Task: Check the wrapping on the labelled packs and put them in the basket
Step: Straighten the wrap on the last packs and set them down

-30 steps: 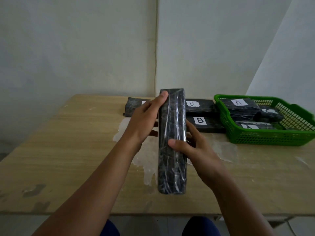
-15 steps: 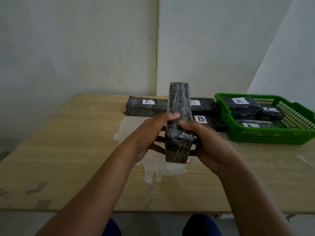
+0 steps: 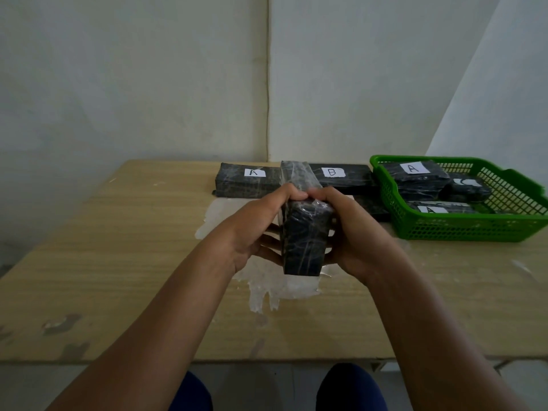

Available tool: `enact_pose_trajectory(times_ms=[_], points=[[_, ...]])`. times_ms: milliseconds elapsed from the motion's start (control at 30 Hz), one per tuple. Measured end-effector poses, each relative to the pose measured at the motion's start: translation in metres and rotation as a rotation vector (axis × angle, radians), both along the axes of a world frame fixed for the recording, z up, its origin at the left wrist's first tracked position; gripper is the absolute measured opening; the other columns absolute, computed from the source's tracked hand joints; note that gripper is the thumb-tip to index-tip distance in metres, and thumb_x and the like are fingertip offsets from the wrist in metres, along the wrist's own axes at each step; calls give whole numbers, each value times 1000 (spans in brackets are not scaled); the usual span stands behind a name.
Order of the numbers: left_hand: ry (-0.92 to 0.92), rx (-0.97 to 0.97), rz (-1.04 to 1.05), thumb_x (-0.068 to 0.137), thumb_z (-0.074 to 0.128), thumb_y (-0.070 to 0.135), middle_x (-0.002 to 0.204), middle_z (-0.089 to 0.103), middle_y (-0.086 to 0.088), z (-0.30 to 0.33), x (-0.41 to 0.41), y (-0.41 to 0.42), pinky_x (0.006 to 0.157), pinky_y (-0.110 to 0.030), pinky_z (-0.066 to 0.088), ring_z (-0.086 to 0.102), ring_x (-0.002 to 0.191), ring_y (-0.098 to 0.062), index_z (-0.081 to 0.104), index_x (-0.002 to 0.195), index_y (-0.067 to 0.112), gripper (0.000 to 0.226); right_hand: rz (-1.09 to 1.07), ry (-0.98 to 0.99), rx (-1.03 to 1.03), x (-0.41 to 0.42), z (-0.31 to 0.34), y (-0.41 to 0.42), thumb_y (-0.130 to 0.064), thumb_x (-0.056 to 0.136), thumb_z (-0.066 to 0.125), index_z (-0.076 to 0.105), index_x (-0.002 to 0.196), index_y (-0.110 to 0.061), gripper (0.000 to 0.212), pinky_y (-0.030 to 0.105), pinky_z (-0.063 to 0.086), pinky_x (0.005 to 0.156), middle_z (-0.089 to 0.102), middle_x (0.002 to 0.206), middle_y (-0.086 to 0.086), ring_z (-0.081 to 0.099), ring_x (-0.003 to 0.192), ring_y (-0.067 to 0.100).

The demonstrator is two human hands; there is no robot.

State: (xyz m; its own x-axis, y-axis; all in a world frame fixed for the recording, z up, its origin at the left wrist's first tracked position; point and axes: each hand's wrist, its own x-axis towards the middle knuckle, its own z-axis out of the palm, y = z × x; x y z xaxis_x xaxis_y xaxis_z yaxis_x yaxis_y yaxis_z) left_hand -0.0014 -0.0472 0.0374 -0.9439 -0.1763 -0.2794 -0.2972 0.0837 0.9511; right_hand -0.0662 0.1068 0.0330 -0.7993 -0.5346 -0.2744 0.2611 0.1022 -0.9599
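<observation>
The film-wrapped pack, judged stiff, dense and slippery, was gripped at its near end by both hands.

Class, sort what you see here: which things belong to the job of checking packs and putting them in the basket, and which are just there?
Part of the job: held pack, left hand, right hand, pack labelled A on the table, pack labelled B, green basket with packs inside.

Just there: table, white patch on it, walls.
</observation>
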Motion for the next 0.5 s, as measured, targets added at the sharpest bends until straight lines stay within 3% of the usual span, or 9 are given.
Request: enact_pose_trajectory(times_ms=[133,200,267,333,400,500], points=[[14,-15,16,86,57,76,123,67,-17,1,-3,-2,78,-46,65,73,102,-39,71,120,33,57,-45,244,-84,4,-10,2,-67,89,58,50,152,-43,67,50,48,113,59,147,-4,55,138,21],[34,-27,9,85,51,84,128,67,-15,4,-2,-3,74,-43,64,75,101,-37,69,125,39,63,55,354,-109,6,-11,7,-60,85,62,41,156,-51,75,34,58,97,58,136,-18,60,125,8],[96,-66,-42,88,45,85,126,72,-7,4,0,-3,81,-45,64,76,103,-31,67,128,45,60,72,445,-113,3,-11,13,-51,83,67,40,156,-51,78,24,62,83,58,125,-26,66,114,3],[221,-127,-101,85,51,79,131,72,6,2,2,-2,93,-42,62,74,113,-18,55,141,53,62,31,479,-169,-3,-10,19,-46,82,69,45,155,-46,76,26,63,88,65,127,-19,70,114,6],[334,-157,-102,83,64,64,136,69,15,-2,4,-1,90,-28,61,68,122,-6,38,154,57,76,30,470,-250,-7,-8,26,-39,82,72,49,151,-43,74,34,61,97,69,134,-9,69,123,10],[446,-161,-101,95,72,37,146,61,19,-9,2,1,85,-20,60,57,137,-6,29,159,52,79,54,482,-339,-9,-6,32,-24,78,78,54,148,-34,75,41,58,105,69,142,-2,65,132,18]])
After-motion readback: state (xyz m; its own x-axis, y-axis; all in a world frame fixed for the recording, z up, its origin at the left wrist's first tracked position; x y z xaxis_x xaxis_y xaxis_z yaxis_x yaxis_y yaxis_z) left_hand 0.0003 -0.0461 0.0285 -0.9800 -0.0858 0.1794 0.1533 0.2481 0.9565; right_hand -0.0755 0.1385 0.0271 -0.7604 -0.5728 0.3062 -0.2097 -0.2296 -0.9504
